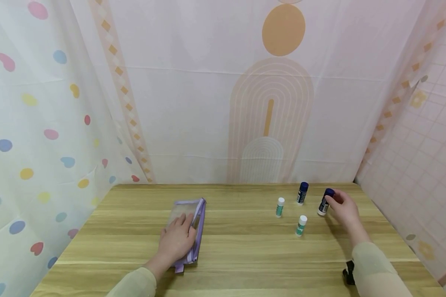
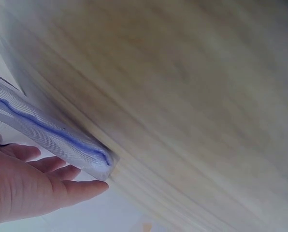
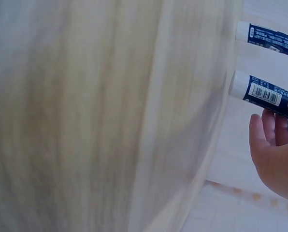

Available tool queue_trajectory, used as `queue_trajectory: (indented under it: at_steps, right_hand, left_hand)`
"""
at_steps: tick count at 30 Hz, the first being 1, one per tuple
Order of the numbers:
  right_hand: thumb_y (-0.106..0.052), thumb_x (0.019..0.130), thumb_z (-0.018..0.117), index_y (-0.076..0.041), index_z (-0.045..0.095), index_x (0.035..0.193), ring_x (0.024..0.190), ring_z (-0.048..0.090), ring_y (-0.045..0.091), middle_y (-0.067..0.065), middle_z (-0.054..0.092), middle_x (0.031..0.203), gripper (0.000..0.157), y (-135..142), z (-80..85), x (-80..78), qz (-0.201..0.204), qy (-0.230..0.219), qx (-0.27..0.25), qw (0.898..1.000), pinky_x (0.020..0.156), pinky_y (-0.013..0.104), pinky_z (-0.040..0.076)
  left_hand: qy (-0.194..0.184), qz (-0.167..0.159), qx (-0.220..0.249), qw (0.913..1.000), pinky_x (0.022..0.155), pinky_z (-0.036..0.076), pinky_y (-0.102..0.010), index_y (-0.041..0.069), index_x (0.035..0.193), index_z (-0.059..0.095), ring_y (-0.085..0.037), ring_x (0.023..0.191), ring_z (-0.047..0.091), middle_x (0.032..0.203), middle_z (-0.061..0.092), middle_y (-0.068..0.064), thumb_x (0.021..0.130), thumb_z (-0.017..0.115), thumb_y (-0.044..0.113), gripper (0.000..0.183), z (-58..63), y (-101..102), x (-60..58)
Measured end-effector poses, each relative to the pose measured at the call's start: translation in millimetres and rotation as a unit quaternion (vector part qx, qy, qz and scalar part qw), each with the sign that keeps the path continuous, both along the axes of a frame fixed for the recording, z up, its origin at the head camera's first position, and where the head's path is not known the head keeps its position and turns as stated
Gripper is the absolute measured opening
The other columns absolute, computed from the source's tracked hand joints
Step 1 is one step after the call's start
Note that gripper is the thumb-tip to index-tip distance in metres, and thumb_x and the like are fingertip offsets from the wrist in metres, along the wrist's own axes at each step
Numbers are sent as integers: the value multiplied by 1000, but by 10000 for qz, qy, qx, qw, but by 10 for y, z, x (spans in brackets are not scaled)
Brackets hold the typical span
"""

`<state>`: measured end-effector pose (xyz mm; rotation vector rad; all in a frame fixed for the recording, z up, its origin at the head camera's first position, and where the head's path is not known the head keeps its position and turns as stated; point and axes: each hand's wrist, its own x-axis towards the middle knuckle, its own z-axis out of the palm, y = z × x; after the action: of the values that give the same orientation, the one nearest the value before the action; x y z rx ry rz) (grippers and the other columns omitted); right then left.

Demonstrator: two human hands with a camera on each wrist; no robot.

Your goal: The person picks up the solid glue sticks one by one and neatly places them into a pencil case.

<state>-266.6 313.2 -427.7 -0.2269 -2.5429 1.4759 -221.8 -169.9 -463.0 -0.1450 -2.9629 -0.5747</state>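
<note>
Bench, spanning the lower frame. Mesh pouch, lower centre-left: probably light and limp, best held by its purple edge; left grip spread upon it, fingers extended. Right grip, right of frame, pinches a navy stick near its cap: likely light, stiff, smooth. Green-labelled sticks, smaller, stand nearby.

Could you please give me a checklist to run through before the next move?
1. Left hand resting on the purple-trimmed pouch: ok.
2. Right hand gripping a dark blue tube: ok.
3. Other dark blue tube standing upright: ok.
4. Nearer green-and-white tube and farther green-and-white tube upright: ok.
5. Pouch opened wide enough: cannot tell.
6. Gripped tube lifted off the table: cannot tell.
</note>
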Motion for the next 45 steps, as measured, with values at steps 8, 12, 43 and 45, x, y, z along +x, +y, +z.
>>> queue_trajectory:
  at_steps: [8,12,43,45]
  right_hand:
    - [-14,102,51,16,35,141,93,53,-3,34,43,134,52,6,21,67,-5,211,-849,9962,82,16,52]
    - [-13,102,52,16,36,140,83,49,-13,27,47,125,50,22,39,88,-46,339,-1080,9936,80,17,53]
    - [-8,96,63,4,55,122,90,60,0,-14,62,97,29,-401,616,358,535,1740,-1880,9651,79,18,54]
    - [-9,96,65,-4,60,117,90,61,2,-12,63,98,22,-450,636,370,686,1845,-1956,9607,79,18,55]
  left_hand:
    - [-11,4,12,10000,100,28,-76,6,147,48,-43,137,38,149,43,-22,98,41,24,52,-13,-3,-2]
    - [-23,-1,5,10000,100,28,-75,6,147,47,-44,137,38,150,43,-22,98,40,24,52,-16,-1,-2]
    - [142,89,-45,9998,95,33,-76,6,147,46,-46,134,41,148,44,-24,98,41,24,53,21,6,2]
    - [146,87,-29,9999,95,34,-76,6,148,46,-46,134,41,148,44,-24,98,41,24,53,25,4,2]
